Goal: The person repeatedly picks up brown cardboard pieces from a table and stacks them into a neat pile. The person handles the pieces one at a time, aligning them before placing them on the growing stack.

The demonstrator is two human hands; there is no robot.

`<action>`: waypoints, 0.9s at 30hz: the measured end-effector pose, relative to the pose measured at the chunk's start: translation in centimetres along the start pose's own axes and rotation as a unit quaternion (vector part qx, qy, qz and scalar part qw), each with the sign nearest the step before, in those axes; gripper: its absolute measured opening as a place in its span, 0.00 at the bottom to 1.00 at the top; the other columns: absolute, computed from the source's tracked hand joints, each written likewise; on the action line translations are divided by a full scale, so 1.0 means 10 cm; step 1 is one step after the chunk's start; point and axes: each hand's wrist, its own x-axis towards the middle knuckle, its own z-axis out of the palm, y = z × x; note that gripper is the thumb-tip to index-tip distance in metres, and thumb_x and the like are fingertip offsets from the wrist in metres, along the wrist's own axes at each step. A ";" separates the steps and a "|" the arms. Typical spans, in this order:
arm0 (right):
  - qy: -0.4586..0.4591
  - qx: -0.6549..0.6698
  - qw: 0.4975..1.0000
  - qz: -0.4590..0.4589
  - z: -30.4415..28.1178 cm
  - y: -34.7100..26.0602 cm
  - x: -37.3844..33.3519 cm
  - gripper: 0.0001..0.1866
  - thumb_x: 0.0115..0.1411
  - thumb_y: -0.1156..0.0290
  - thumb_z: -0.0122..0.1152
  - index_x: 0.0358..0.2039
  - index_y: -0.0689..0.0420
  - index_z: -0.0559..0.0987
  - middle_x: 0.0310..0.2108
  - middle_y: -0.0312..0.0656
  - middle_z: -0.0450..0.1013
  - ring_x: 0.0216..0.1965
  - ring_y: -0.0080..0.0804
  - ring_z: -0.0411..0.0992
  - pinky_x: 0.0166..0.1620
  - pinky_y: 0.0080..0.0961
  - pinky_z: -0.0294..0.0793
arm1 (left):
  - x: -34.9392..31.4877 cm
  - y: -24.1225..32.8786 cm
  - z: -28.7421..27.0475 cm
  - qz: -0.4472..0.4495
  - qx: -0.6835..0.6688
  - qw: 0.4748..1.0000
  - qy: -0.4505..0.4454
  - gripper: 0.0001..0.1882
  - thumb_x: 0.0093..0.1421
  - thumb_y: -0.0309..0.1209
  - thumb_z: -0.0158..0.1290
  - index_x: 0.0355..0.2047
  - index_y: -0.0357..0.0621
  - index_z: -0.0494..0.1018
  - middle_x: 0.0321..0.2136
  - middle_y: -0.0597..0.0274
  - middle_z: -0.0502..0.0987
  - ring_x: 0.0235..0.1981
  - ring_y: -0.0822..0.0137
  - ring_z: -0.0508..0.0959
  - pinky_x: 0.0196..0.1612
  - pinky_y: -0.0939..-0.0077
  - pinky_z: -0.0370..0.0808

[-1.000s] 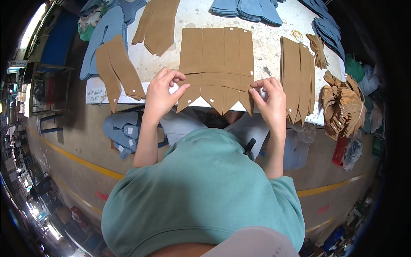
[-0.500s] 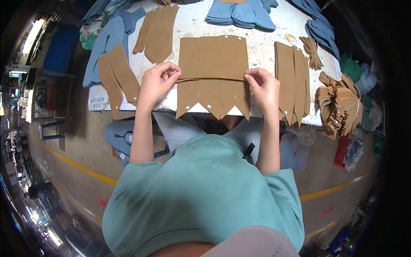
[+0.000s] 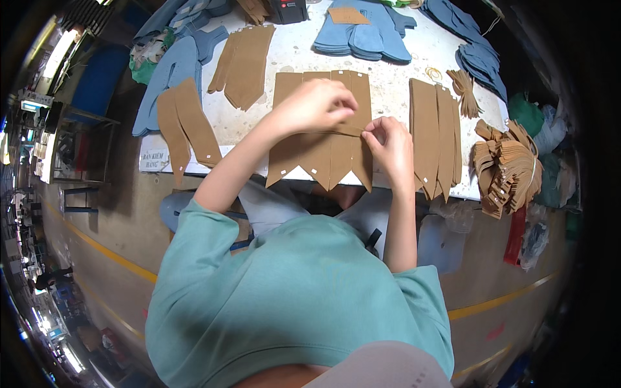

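My right hand (image 3: 393, 143) pinches the right end of a narrow brown strip (image 3: 346, 131) between thumb and fingers. The strip lies across a row of brown fabric panels (image 3: 314, 158) with pointed lower ends and small white stickers. Over the upper part of these panels hovers my left hand (image 3: 317, 107), palm down. Its fingers are loosely bent with a gap from the thumb, slightly blurred, and nothing shows in them. My left wrist hides the left part of the strip.
More brown panels lie on the white table (image 3: 291, 48) at left (image 3: 187, 126), back left (image 3: 242, 68) and right (image 3: 427, 132). Blue pieces (image 3: 362, 35) are stacked at the back. A bundle of brown strips (image 3: 511, 165) sits at the right edge; a loose rubber band (image 3: 433, 73) lies near it.
My left hand has left the strip's left end and moved right and up over the panels. My right hand keeps its pinch, and the view has shifted slightly.
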 end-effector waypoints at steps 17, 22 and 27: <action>0.148 0.508 0.848 0.005 -0.57 -0.16 -0.04 0.20 0.65 0.73 0.55 0.57 0.64 0.69 0.33 0.36 0.75 0.34 0.16 0.71 0.37 0.13 0.71 | 1.31 0.62 -0.17 0.064 -0.318 0.943 -0.071 0.09 0.60 0.34 0.59 0.37 0.43 0.75 0.27 0.71 0.77 0.29 0.81 0.75 0.35 0.86 0.72; 0.248 0.395 0.882 0.066 -0.92 0.32 -0.31 0.18 0.65 0.72 0.54 0.54 0.63 0.73 0.29 0.33 0.74 0.25 0.11 0.65 0.29 0.10 0.66 | 2.01 0.52 0.17 0.035 -0.329 0.939 -0.090 0.15 0.56 0.42 0.62 0.38 0.47 0.79 0.33 0.68 0.80 0.35 0.78 0.78 0.40 0.83 0.72; 0.298 0.311 0.888 0.159 -1.18 0.85 -0.59 0.14 0.65 0.71 0.56 0.49 0.61 0.78 0.25 0.32 0.75 0.23 0.11 0.65 0.27 0.10 0.66 | 2.48 0.38 0.66 -0.010 -0.292 0.952 -0.087 0.16 0.56 0.46 0.62 0.39 0.51 0.80 0.33 0.73 0.79 0.33 0.81 0.75 0.39 0.85 0.71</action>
